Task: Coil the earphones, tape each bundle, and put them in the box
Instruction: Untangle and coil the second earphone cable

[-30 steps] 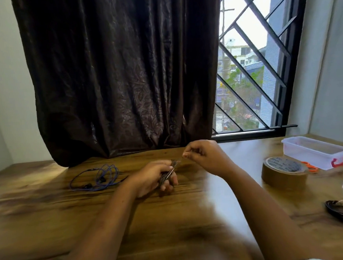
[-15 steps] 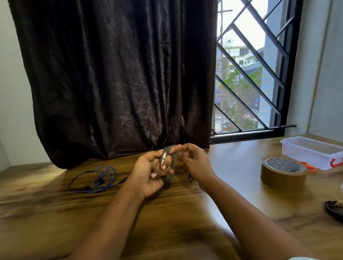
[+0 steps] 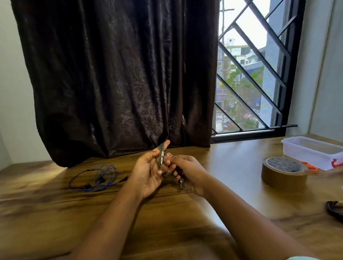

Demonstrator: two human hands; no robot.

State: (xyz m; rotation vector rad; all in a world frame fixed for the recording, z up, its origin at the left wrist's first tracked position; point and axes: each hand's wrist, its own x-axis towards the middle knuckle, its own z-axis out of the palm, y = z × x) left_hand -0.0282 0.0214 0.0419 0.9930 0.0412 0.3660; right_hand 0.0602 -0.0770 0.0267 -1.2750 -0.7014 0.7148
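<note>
Head view: both hands meet at the centre of the frame, just above the wooden bench (image 3: pixel 170 227). The left hand (image 3: pixel 149 173) is turned palm up, and the grey earphones (image 3: pixel 161 159) are looped in several turns round its raised fingers, so its grip holds the coil. The right hand (image 3: pixel 189 174) touches it from the right, with its fingers curled on the free end of the same cord. Small metal earbuds (image 3: pixel 181 183) hang just below that hand.

The step in hand looks like coiling, with only a short tail left to wind. A second pair, the blue earphones (image 3: pixel 98 176), lies loose on the bench at centre left, untouched. At the right edge lies a black bundle (image 3: pixel 342 213), partly cut off; I cannot tell whether it is taped.

The next move probably calls for winding in the tail while keeping the loops pinched so they do not spring open, then reaching for the tape roll (image 3: pixel 284 172) at centre right. Behind it are the orange scissors (image 3: pixel 310 166) and the clear box (image 3: pixel 313 151), well apart from the hands.
</note>
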